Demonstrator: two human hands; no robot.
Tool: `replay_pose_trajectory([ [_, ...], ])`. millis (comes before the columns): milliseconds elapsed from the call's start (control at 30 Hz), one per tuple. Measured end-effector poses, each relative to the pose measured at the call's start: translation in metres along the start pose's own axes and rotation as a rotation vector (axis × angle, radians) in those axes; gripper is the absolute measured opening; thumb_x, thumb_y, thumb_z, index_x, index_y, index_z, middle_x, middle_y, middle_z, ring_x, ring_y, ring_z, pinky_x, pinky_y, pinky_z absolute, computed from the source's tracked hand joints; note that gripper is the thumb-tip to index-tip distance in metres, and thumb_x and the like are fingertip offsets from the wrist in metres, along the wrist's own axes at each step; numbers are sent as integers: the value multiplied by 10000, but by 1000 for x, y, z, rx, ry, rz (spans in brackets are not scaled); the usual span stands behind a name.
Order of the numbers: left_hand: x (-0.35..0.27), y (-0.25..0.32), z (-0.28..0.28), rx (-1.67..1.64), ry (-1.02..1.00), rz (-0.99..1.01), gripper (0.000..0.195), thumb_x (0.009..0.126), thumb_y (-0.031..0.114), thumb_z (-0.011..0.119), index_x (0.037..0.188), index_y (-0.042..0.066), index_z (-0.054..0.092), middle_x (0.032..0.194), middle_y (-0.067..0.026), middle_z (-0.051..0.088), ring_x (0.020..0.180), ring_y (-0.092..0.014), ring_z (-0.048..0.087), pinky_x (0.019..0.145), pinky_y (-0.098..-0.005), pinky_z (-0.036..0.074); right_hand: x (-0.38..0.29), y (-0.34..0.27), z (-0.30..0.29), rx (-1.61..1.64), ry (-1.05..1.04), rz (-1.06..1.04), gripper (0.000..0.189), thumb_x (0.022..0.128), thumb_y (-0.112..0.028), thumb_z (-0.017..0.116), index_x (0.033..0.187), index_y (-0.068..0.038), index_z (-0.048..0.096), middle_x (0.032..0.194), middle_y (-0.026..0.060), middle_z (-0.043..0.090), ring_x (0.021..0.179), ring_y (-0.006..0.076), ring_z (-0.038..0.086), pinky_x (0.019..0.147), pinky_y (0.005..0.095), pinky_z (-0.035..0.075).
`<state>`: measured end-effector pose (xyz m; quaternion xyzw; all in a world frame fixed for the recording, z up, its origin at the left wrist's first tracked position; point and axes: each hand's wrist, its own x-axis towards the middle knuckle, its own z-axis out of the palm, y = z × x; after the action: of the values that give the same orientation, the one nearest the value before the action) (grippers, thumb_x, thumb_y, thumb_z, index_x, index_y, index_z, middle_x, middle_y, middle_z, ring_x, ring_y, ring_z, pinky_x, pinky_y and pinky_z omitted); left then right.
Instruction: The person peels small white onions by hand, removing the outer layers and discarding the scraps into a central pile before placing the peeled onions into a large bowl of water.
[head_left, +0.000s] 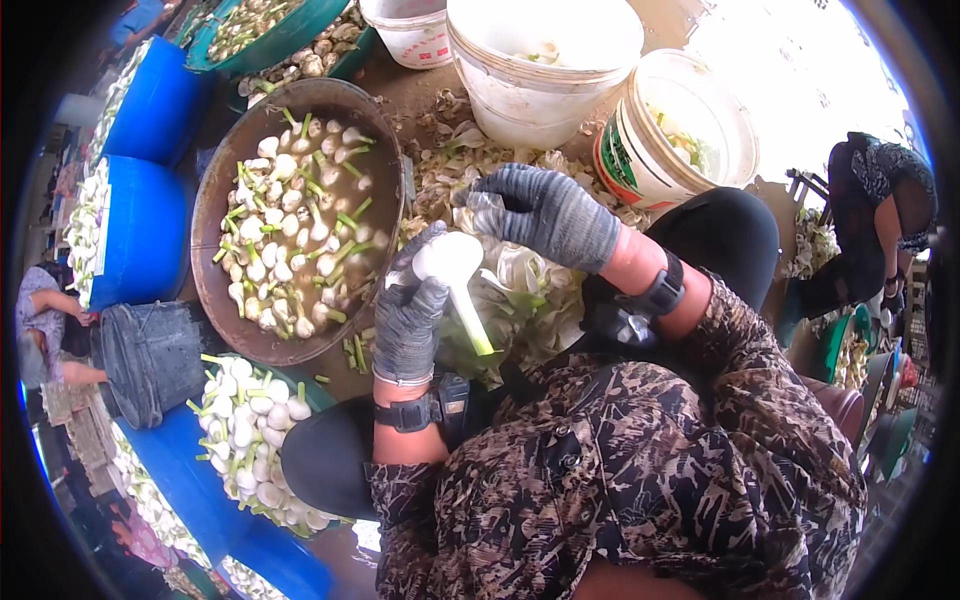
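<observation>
My left hand (411, 307), in a grey knit glove, holds a smooth white garlic bulb (448, 257) with its cut green-tipped stem pointing down. Beside it, a little up and to the right, my right hand (546, 214) wears a similar glove. Its fingers are curled on a pale papery skin (480, 211). Below both hands lies a heap of peeled garlic skins (525, 289). Left of my hands, a round brown metal basin (201, 247) holds murky water with many garlic bulbs (285, 166) in it, their stems cut short.
White buckets (517, 97) stand beyond my hands, one with printed sides (626, 157) and scraps inside. Clean bulbs (251, 435) are piled by my left knee. Blue tubs (146, 232) of garlic and a dark bucket (142, 364) stand at left. People (49, 315) are at both sides.
</observation>
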<state>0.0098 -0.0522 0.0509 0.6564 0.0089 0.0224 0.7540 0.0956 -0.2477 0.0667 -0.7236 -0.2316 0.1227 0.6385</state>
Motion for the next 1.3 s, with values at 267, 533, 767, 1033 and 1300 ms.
replay_pose_trajectory([
  [267,-3,0,1,56,-134,-69,566,799,350,761,1182,-21,570,1061,-59,614,995,-174,592,906,-300,470,3,-13,-2,-699,-65,2,173,811,-244,618,796,-73,637,733,185,626,713,380,620,648,455,500],
  [533,-1,1,6,77,55,72,508,819,214,754,1241,17,552,1203,-84,593,1105,-187,565,978,-332,447,-20,45,38,915,-280,909,666,922,-656,376,1097,-54,601,833,106,654,677,268,636,660,458,551],
  [767,4,1,16,43,155,103,588,935,373,602,1356,-11,457,1295,-103,546,1090,-184,570,953,-330,451,24,9,6,1057,345,590,396,908,-476,556,1065,-112,535,733,19,606,561,176,564,484,337,467],
  [1033,-1,-23,-7,-189,266,-70,364,975,148,532,1314,23,497,1211,-85,582,1047,-194,598,945,-325,474,132,1,-127,735,802,161,351,1002,-306,323,795,-95,511,549,-33,430,435,107,359,474,269,338],
  [1300,6,-33,-22,-392,396,-211,295,979,106,517,1251,-4,542,1145,-79,613,999,-172,608,925,-316,496,171,-15,-221,-765,601,656,458,992,-457,379,995,-85,644,669,22,604,477,131,498,487,302,438],
])
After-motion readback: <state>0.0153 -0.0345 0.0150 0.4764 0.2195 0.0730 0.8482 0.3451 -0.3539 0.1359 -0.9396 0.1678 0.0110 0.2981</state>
